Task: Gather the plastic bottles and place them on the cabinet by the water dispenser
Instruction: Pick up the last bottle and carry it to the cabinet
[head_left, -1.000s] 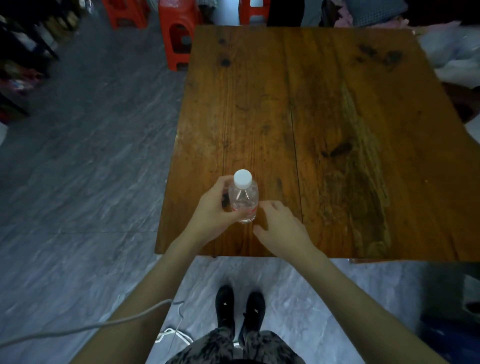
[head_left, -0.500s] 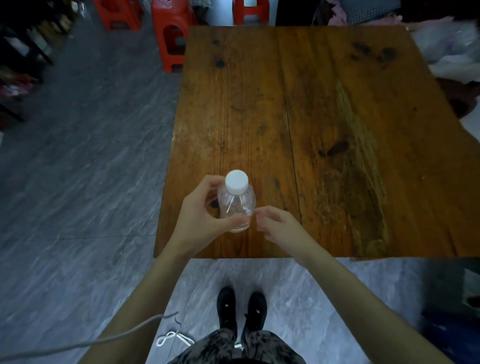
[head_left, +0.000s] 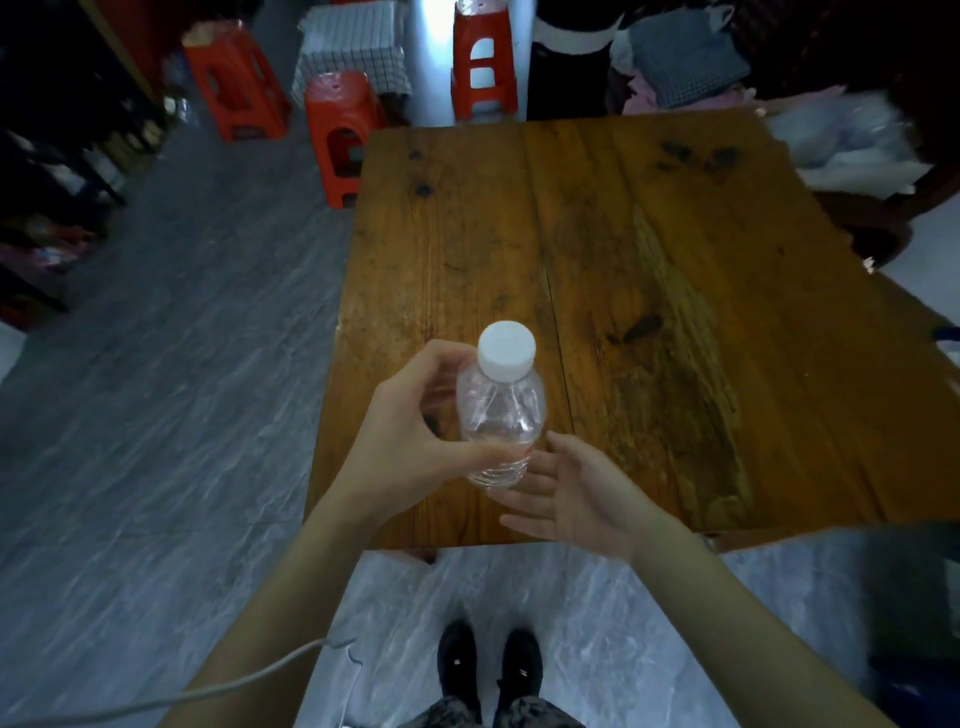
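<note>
Head view: a bottle lifted off a table, one hand gripping, one hand ready beneath

Nearest the camera, two black shoes (head_left: 488, 670) stand on grey stone floor (head_left: 156, 415), and a pale cable (head_left: 218, 686) trails past the left forearm. Both bare arms reach forward over the table's near edge.

The left hand (head_left: 400, 452) grips a clear plastic bottle (head_left: 500, 415), thumb across its lower front and fingers curled round the far side. The bottle stands upright with its white cap (head_left: 506, 351) towards the camera, and appears raised clear of the wood, probably to carry it away. The right hand (head_left: 566, 488) lies palm up just below the bottle's base, fingers straight and spread, holding nothing; it seems placed to steady or receive the bottle.

Beyond is the brown wooden table (head_left: 675, 260). Past its far edge stand three red stools (head_left: 343, 130) and heaped cloth (head_left: 675, 67). No cabinet or water dispenser is in sight, so the carrying step seems yet to come.
</note>
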